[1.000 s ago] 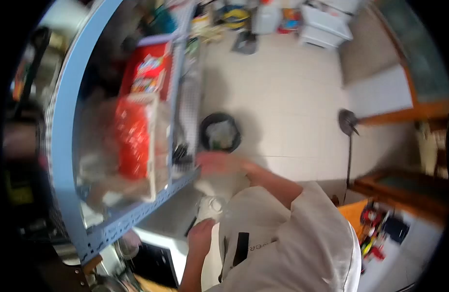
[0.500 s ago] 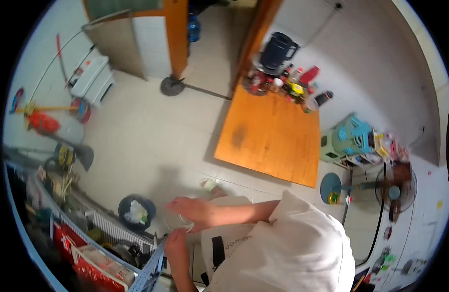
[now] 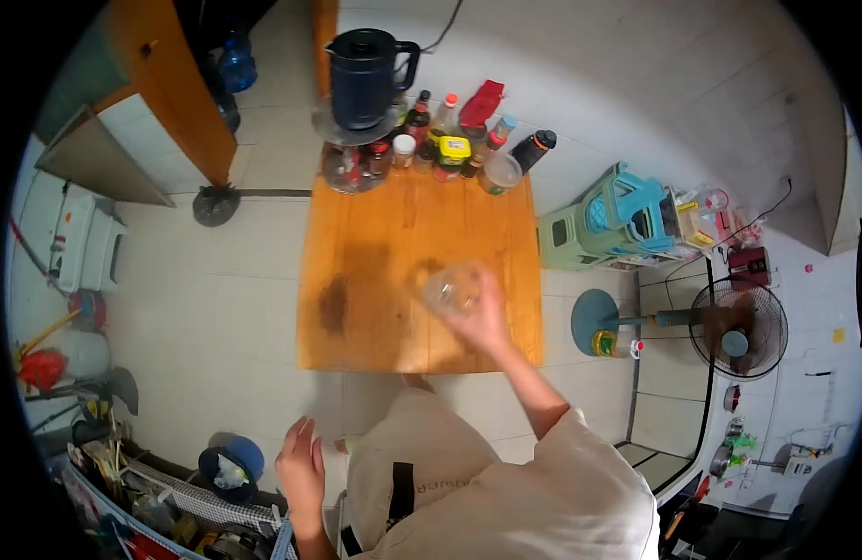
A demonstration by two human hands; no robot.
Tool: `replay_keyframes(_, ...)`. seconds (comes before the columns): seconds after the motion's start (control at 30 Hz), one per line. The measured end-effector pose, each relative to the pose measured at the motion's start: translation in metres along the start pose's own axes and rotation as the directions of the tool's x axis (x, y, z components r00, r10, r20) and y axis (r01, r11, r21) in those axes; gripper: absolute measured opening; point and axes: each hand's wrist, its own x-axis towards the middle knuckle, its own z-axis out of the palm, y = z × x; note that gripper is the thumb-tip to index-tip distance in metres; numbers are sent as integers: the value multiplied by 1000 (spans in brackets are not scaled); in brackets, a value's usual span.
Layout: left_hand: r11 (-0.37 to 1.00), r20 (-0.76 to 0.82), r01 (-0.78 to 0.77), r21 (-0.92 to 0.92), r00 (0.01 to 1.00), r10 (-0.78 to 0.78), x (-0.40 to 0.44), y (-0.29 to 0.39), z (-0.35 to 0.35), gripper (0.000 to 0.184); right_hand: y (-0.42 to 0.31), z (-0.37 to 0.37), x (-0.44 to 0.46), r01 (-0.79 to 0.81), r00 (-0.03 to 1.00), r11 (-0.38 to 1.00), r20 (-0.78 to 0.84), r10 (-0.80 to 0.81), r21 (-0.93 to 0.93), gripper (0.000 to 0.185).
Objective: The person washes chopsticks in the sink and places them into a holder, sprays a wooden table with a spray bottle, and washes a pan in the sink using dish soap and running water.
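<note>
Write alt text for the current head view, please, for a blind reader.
A person's right hand holds a clear container over a wooden table; the left hand is open and empty. A dark kettle and several bottles stand at the table's far end.

The right hand (image 3: 487,317) is held out ahead in a grip, its forearm (image 3: 533,383) angled back toward the body. The left hand (image 3: 302,471) is lower, empty, its fingers (image 3: 304,437) loosely bent.
</note>
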Motion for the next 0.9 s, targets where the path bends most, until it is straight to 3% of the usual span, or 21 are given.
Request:
replay_keyframes(0.07, 1000, 51, 1, 8, 999, -2, 28, 14, 18, 25, 47, -30, 61, -42, 988, 996, -150, 31, -73, 79)
replay_keyframes(0.17, 999, 121, 12, 36, 992, -16, 66, 33, 42, 25, 140, -60, 155, 16, 967, 992, -250, -46, -122, 79)
replay_keyframes(0.3, 999, 186, 49, 24, 981, -52, 101, 50, 66, 24, 261, -62, 275, -121, 940, 954, -341, 21, -274, 86)
replay_keyframes(0.5, 983, 339, 91, 160, 930, -141, 130, 53, 95, 25, 338, -34, 371, -250, 947, 898, -284, 149, -363, 93)
replay_keyframes(0.57, 981, 349, 95, 171, 925, -151, 140, 52, 99, 25, 356, -21, 388, -256, 951, 887, -267, 159, -384, 94)
replay_keyframes(0.7, 981, 357, 103, 163, 921, -156, 152, 55, 102, 26, 373, -14, 394, -321, 920, 914, -310, 239, -247, 103)
replay_keyframes(0.77, 983, 373, 73, 171, 918, -133, 158, 60, 99, 26, 350, -15, 380, -246, 895, 862, -445, 26, -443, 110)
replay_keyframes(0.87, 980, 364, 38, 197, 925, -109, 163, 63, 92, 25, 316, -17, 327, -72, 832, 929, -535, -144, -362, 94)
replay_keyframes(0.9, 981, 362, 14, 195, 928, -85, 163, 63, 89, 25, 303, -18, 297, -49, 858, 950, -499, -119, -310, 88)
